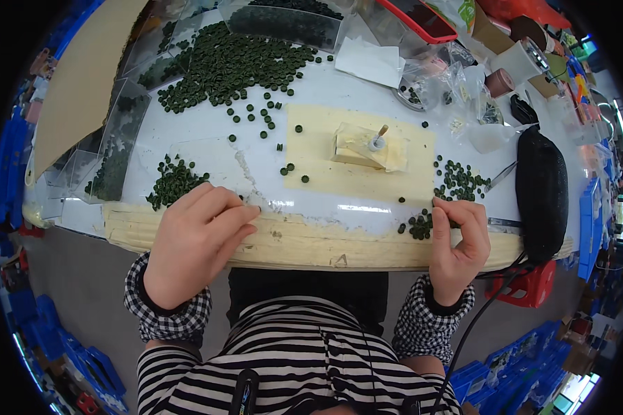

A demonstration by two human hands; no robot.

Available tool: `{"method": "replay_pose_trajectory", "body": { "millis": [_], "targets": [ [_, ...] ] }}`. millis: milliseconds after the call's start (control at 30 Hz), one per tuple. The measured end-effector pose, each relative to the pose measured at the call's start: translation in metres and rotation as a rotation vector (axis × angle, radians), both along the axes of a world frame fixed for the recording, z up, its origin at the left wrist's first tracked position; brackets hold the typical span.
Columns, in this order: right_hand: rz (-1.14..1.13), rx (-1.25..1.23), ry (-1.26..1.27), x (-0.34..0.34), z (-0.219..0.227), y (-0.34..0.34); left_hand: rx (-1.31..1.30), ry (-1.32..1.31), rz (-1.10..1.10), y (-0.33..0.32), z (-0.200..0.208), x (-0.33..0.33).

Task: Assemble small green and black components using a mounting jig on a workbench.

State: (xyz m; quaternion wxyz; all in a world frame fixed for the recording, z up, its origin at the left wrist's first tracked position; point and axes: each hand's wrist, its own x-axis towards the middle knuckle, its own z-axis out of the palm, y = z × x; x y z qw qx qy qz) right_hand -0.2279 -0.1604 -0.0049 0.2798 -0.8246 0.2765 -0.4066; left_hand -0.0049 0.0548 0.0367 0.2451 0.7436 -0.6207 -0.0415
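Note:
My left hand (197,242) is at the table's front edge, its fingers bent and pressed together. Beside it lies a small heap of dark green cone-like pieces (174,183); whatever its fingertips may hold is hidden. Farther right, my right hand (462,238) has thumb and index finger curled into a pinch, with no piece plainly visible between them. It hovers by a small cluster of round dark green pieces (419,227), and a second group of pieces (462,181) lies just beyond. Between the hands, a taped block (353,151) with a short upright pin (380,138) stands on a cream sheet (311,149).
A large spread of green pieces (221,66) covers the back left, near clear trays (121,138) and a cardboard sheet (76,83). At the back are a white tissue (369,61) and a red-cased phone (420,17). A black pouch (541,194), tweezers (500,177) and plastic bags (432,76) sit right.

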Motion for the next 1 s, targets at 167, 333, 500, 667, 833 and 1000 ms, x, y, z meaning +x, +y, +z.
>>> {"method": "replay_pose_trajectory", "body": {
  "millis": [167, 333, 500, 667, 833, 1000],
  "targets": [
    [0.007, -0.069, 0.026, 0.002, -0.002, 0.001, 0.006, -0.026, 0.081, 0.003, -0.016, 0.0],
    [0.031, -0.064, 0.015, 0.009, -0.001, 0.006, -0.037, -0.023, 0.083, 0.003, -0.024, -0.001],
    [0.063, -0.087, -0.001, 0.014, 0.006, 0.008, -0.098, -0.079, 0.067, 0.0, -0.027, -0.002],
    [0.001, -0.062, 0.03, 0.003, 0.012, -0.003, -0.115, -0.066, 0.055, -0.005, -0.026, -0.003],
    [0.077, -0.12, 0.219, -0.007, 0.012, -0.005, -0.12, -0.005, 0.044, -0.009, -0.028, -0.006],
    [0.094, -0.195, 0.259, 0.008, 0.004, 0.001, -0.186, 0.127, -0.054, -0.034, -0.028, -0.03]
  ]
}}
